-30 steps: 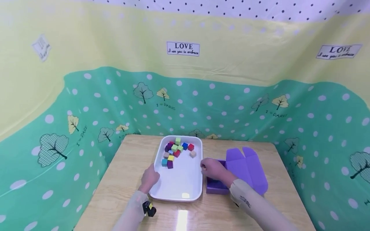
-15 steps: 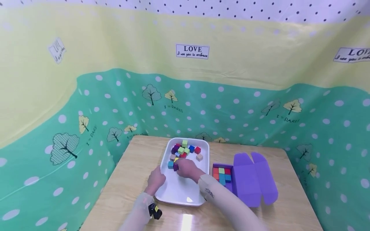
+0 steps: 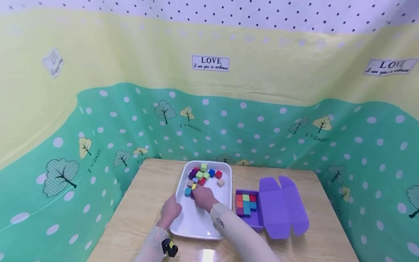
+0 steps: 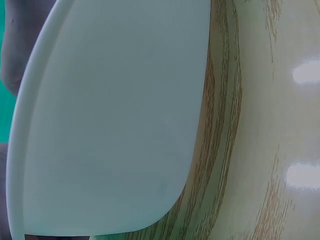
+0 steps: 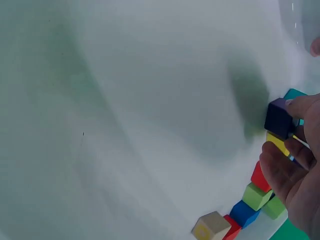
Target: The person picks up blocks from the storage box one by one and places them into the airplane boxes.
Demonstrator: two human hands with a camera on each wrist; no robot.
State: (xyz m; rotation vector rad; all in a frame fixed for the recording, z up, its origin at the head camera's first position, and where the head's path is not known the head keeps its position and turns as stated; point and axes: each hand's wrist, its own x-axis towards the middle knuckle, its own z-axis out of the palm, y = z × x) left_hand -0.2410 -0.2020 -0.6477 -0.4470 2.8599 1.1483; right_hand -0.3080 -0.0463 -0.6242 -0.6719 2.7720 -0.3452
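Observation:
A white tray (image 3: 190, 223) lies on the table, with several small coloured cubes gathered in its far half. My left hand (image 3: 171, 210) grips the tray's left rim; in the left wrist view, parts of its fingers show past the tray wall (image 4: 100, 120). My right hand (image 3: 203, 198) reaches into the tray and pinches a dark purple cube (image 5: 277, 117), the thumb on its near face. Close around that cube are a yellow cube (image 3: 194, 186) and a teal cube (image 3: 187, 192). Red, green, blue and wood-coloured cubes lie farther back.
Right of the tray stands a purple box (image 3: 252, 221), its lid (image 3: 277, 213) folded back to the right. Several orange, green, red, teal and purple cubes sit in rows inside. A polka-dot curtain (image 3: 229, 120) hangs behind the wooden table (image 3: 140, 193).
My right hand has moved left from over the purple box to the cubes in the tray, uncovering the cubes in the box. My left hand stays at the tray rim.

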